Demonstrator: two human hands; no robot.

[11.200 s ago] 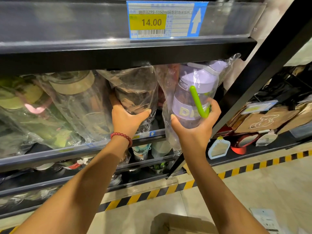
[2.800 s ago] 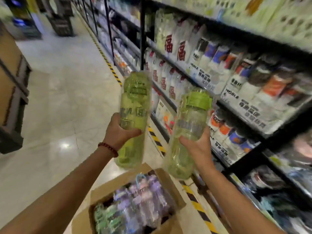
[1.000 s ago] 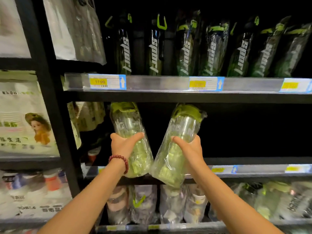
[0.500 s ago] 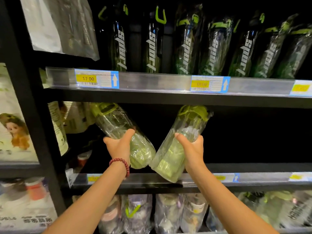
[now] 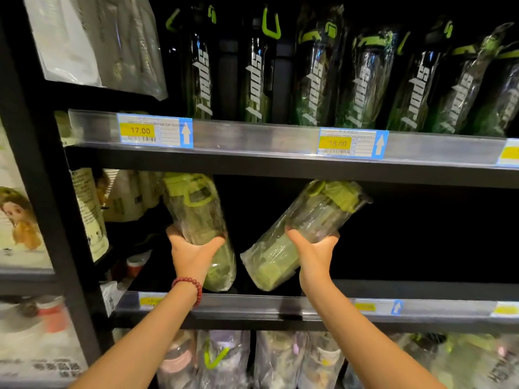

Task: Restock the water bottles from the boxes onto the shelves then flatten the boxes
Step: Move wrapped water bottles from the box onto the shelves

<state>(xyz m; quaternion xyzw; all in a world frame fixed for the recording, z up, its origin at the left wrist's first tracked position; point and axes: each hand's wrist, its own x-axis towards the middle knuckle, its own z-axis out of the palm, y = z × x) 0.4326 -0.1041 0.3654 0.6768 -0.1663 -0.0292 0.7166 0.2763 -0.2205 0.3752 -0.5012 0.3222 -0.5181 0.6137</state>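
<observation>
We have both hands wrapped around bottles. Our left hand (image 5: 193,252), red bead bracelet (image 5: 188,288) at the wrist, curls its fingers and thumb round the lower body of a translucent green plastic water bottle in a clear plastic bag (image 5: 200,228). That bottle stands nearly upright, lid up, its base at or just above the front edge of the middle shelf (image 5: 280,307), towards the shelf's left end; we cannot tell whether it is touching down. Our right hand (image 5: 314,254) grips a second bagged green water bottle (image 5: 302,234) round its middle. This one is tilted hard, lid up and to the right under the upper shelf (image 5: 266,164), base down and left above the front edge.

The two bases sit near one another but apart. To the right, the middle shelf runs back into darkness; its depth is unreadable. Pale packaged goods (image 5: 123,195) stand at the left end, just beside the left-hand bottle.

Risks, as we judge them:
- The bags look slick; a grip on film, not on the bottle, could slide.
- The tilted bottle's lid could catch the upper shelf's underside when righted.
- A base set on the front rail could tip outward.
- Crowding left could knock the pale goods.

Above, dark sport bottles with green loops (image 5: 362,80); below, more bagged bottles (image 5: 224,357).
</observation>
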